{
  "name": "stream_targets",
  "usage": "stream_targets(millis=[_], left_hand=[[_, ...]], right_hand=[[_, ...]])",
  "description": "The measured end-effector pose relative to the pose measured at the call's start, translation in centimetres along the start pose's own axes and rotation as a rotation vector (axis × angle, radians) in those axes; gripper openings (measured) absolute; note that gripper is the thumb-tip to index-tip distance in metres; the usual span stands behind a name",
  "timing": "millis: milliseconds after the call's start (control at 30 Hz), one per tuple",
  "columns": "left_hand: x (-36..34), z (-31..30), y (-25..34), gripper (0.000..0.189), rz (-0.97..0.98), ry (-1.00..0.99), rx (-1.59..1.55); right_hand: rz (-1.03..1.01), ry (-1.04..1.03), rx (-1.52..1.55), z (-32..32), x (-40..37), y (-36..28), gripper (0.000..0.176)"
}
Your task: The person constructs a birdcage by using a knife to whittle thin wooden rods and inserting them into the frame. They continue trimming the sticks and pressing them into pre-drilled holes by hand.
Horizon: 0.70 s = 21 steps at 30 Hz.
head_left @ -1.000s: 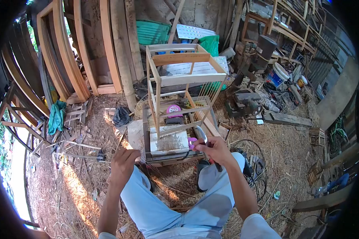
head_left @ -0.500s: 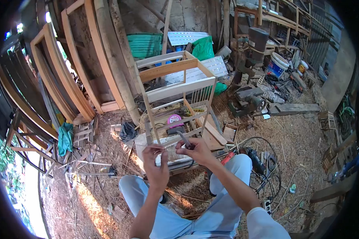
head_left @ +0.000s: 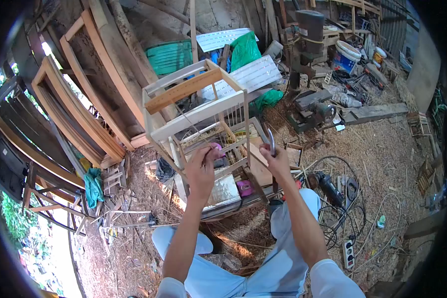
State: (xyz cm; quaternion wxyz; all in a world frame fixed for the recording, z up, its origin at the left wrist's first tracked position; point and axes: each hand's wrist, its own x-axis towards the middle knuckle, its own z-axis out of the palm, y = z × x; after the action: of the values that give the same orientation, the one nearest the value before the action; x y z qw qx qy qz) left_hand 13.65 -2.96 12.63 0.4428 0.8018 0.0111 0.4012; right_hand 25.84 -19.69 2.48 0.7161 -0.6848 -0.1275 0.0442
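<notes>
My right hand (head_left: pixel 279 163) is closed around a narrow knife-like tool (head_left: pixel 271 143). Its slim, curved metal end points upward, and a dark length shows below the fingers. My left hand (head_left: pixel 201 171) is raised with thumb and fingertips pinched together; whatever is between them is too small to make out. Just beyond both hands stands an open wooden frame (head_left: pixel 203 118) with pale rails and thin upright bars on its right side. Behind my left fingertips is a pink round object (head_left: pixel 219 149), partly hidden. A second pink item (head_left: pixel 244 187) lies low between the hands.
Wooden door-like frames (head_left: pixel 79 119) lean at the left. A bench vise (head_left: pixel 310 114), a bucket (head_left: pixel 346 55) and scrap wood are at the back right. A power tool (head_left: pixel 329 188), cables and a socket strip (head_left: pixel 349 254) lie right of my knees. Shavings cover the ground.
My hands have moved apart; the right one went right and up with the tool, now held upright. The wooden frame stands more tilted and turned. The view has shifted.
</notes>
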Motion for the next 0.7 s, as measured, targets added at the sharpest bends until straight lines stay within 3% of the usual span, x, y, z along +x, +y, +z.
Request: stream_targets(millis=[100,133,367,467,567,700], left_hand=[[0.8,-0.2,-2.6,0.011,0.134,-0.021,0.204],[0.8,-0.1,-2.3,0.012,0.041,-0.014,0.138],[1.7,-0.2,-3.2,0.013,-0.042,0.023,0.117],[1.6,0.1,-2.0,0.009,0.006,-0.01,0.197],[1.5,0.1,-2.0,0.009,0.022,-0.009,0.232],[1.7,0.2,-2.2,0.009,-0.014,-0.01,0.167]], right_hand=[[-0.027,-0.053,-0.02,0.0,-0.2,0.4,0.023],[0.012,-0.081,-0.043,0.3,-0.6,-0.1,0.023],[0.008,-0.16,-0.079,2.3,-0.3,1.0,0.02],[-0.103,-0.02,-0.104,2.8,-0.2,2.1,0.019],[0.025,0.016,-0.141,2.4,-0.8,-0.8,0.024],[-0.026,-0.08,-0.178,2.5,-0.3,1.2,0.025]])
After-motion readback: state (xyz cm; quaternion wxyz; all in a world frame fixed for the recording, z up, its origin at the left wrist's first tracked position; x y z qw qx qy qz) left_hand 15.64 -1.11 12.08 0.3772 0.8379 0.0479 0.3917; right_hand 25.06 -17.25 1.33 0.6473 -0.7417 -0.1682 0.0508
